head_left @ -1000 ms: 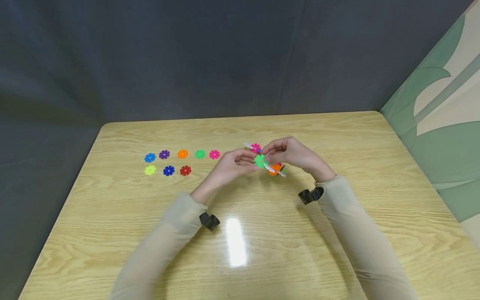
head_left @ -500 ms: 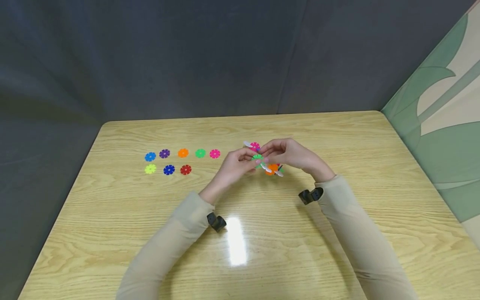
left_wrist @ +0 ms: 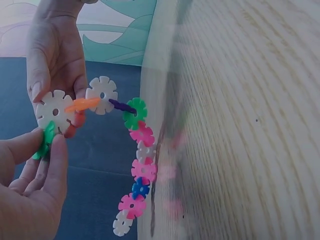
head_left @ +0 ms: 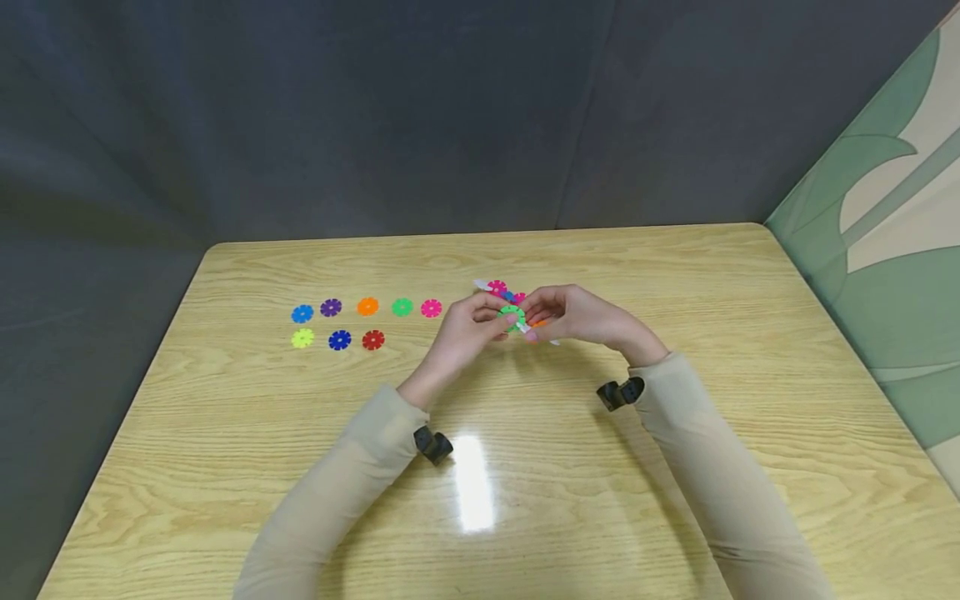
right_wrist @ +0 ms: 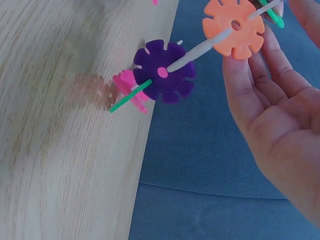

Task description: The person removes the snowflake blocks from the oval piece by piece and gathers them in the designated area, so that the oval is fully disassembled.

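My left hand (head_left: 467,327) pinches a green notched building disc (left_wrist: 46,140) between thumb and fingers. It slots into a white disc (left_wrist: 54,112), which my right hand (head_left: 581,318) grips with thumb in front and fingers behind. From there a linked chain runs on: an orange disc (right_wrist: 234,30), another white disc (left_wrist: 102,95), then a purple disc (right_wrist: 164,72) and a second green disc (left_wrist: 134,113). Pink discs, a blue disc (left_wrist: 140,189) and more white ones follow, down to a white end disc (left_wrist: 122,223). My right fingers partly cover the orange disc in the head view.
Loose discs lie in two rows at left on the wooden table (head_left: 300,467), among them a purple one (head_left: 331,307), a yellow one (head_left: 302,337), a red one (head_left: 372,339) and a pink one (head_left: 431,308). A dark curtain (head_left: 390,117) hangs behind.
My left hand has moved slightly right and its thumb now lies over the green disc. The chain has shifted left, and my right hand has come slightly down and left, covering more of the orange disc.
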The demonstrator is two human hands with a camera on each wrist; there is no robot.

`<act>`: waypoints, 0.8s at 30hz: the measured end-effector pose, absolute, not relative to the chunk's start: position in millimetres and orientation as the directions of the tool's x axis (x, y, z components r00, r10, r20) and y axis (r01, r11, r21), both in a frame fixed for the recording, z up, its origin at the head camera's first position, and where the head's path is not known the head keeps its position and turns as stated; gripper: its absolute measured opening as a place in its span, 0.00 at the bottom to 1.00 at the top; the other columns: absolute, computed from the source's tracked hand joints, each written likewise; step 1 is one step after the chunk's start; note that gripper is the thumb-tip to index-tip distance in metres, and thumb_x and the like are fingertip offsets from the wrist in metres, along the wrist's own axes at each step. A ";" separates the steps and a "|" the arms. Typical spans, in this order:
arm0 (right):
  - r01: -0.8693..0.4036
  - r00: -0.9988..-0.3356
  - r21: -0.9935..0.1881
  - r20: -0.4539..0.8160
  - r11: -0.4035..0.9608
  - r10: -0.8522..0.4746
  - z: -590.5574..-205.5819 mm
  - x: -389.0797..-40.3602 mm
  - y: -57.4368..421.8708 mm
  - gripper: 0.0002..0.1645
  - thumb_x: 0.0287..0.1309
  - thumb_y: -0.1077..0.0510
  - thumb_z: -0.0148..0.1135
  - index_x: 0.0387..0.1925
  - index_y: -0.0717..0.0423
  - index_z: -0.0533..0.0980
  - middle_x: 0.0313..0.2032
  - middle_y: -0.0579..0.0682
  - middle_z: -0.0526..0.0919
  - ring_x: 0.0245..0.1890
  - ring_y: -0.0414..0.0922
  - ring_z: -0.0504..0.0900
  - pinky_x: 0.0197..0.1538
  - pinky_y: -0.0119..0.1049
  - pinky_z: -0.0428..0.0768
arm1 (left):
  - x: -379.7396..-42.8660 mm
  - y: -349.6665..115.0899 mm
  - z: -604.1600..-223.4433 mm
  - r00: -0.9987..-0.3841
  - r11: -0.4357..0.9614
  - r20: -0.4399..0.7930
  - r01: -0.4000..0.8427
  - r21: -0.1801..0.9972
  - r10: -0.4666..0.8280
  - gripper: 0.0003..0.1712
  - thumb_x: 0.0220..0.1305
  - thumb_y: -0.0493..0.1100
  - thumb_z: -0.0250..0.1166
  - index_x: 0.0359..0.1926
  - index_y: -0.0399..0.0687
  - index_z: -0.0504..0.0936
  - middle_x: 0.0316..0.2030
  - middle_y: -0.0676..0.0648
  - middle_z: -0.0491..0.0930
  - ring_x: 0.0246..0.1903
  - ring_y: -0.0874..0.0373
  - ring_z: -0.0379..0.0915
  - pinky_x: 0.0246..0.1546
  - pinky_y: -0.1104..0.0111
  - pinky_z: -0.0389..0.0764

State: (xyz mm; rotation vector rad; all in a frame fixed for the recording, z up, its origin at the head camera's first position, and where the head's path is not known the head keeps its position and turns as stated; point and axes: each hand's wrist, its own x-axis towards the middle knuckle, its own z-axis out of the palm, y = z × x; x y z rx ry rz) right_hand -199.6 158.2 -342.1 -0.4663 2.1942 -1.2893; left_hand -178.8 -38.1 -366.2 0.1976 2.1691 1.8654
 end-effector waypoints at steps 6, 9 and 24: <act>-0.030 -0.797 -0.863 -0.283 0.504 -0.533 -343.8 -198.8 158.5 0.24 0.58 0.62 0.65 0.55 0.65 0.72 0.49 0.58 0.79 0.46 0.44 0.79 0.45 0.30 0.80 | -177.4 -35.6 -365.2 -0.962 0.162 -0.094 -0.053 0.985 0.257 0.14 0.65 0.38 0.62 0.49 0.34 0.77 0.46 0.34 0.82 0.44 0.48 0.81 0.46 0.62 0.85; -0.027 -0.809 -0.859 -0.282 0.512 -0.516 -343.2 -198.2 158.0 0.23 0.57 0.62 0.65 0.53 0.65 0.73 0.48 0.58 0.80 0.44 0.41 0.80 0.42 0.29 0.80 | -177.0 -34.9 -364.6 -0.969 0.170 -0.079 -0.040 0.985 0.233 0.14 0.64 0.38 0.63 0.48 0.34 0.77 0.45 0.34 0.83 0.44 0.44 0.82 0.44 0.65 0.85; -0.037 -0.812 -0.841 -0.289 0.540 -0.507 -338.8 -196.7 162.0 0.20 0.57 0.63 0.64 0.52 0.66 0.75 0.50 0.61 0.81 0.41 0.38 0.81 0.42 0.28 0.79 | -177.6 -36.4 -363.0 -0.957 0.268 -0.069 0.010 0.963 0.283 0.13 0.67 0.39 0.60 0.47 0.32 0.77 0.40 0.34 0.84 0.39 0.37 0.80 0.45 0.51 0.83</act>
